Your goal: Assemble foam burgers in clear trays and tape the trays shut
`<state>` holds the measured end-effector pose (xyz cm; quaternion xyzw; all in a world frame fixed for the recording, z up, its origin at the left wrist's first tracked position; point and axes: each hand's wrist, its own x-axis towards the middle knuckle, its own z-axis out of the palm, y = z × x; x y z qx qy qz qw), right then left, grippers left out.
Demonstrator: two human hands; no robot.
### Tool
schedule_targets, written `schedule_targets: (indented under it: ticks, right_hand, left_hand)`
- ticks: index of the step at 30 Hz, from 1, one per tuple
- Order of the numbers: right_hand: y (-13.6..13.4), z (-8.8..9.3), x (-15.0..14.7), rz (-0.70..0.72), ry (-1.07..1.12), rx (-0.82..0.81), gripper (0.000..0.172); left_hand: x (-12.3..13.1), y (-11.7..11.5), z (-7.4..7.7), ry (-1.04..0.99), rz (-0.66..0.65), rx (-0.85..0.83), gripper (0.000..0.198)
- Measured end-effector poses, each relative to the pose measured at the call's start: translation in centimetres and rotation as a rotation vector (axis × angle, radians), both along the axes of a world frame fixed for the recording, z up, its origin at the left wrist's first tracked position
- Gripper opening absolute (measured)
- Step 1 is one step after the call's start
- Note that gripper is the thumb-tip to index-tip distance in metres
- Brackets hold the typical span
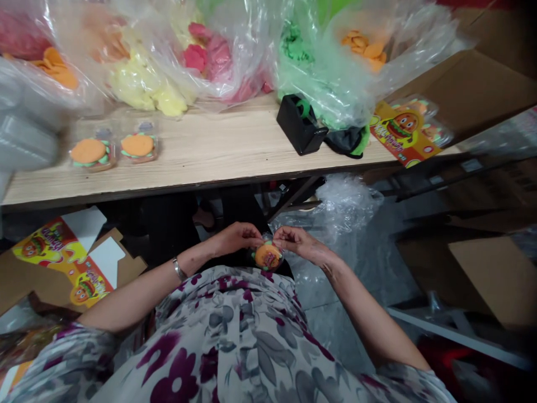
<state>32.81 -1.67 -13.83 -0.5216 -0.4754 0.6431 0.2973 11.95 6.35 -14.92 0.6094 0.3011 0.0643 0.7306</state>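
My left hand (pixel 235 238) and my right hand (pixel 297 242) meet above my lap, their fingertips pinching the top of a small burger-shaped item in a transparent plastic wrap (pixel 267 256). It has an orange bun, and a green and red filling shows at its edge. Two similar wrapped burgers (pixel 88 151) (pixel 137 145) lie on the wooden table (pixel 201 151) ahead of me. A printed burger-design cardboard sheet (pixel 62 260) lies to my left, beyond my left arm.
Plastic bags of orange, yellow, pink and green pieces lie along the table's back. A black tape dispenser (pixel 300 124) and a printed burger card (pixel 405 131) stand to the right. Crumpled plastic (pixel 346 204) and cardboard boxes (pixel 482 280) sit on the floor at right.
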Motion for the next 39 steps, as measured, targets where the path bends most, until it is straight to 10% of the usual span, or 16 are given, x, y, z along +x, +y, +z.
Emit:
schedule_targets:
  ticks: [12,23,28,39]
  right_hand:
    - [0.7,-1.8,-1.4,-0.299,0.077,0.029,0.036]
    - [1.3,2.0,-1.6,0.158,-0.305,0.289,0.020]
    - [1.0,0.9,-1.2,0.194,-0.263,0.182,0.021]
    - [-0.9,-2.0,-2.3,-0.260,-0.029,0.034,0.032]
  left_hand:
    - [-2.2,0.6,-0.1,0.083,0.018,0.120,0.039]
    - [-1.7,-1.3,1.5,0.155,0.005,0.275,0.027]
    - [-0.8,-1.4,1.2,0.205,-0.053,0.355,0.023]
    - [-2.3,1.6,-0.1,0.088,-0.023,0.095,0.037]
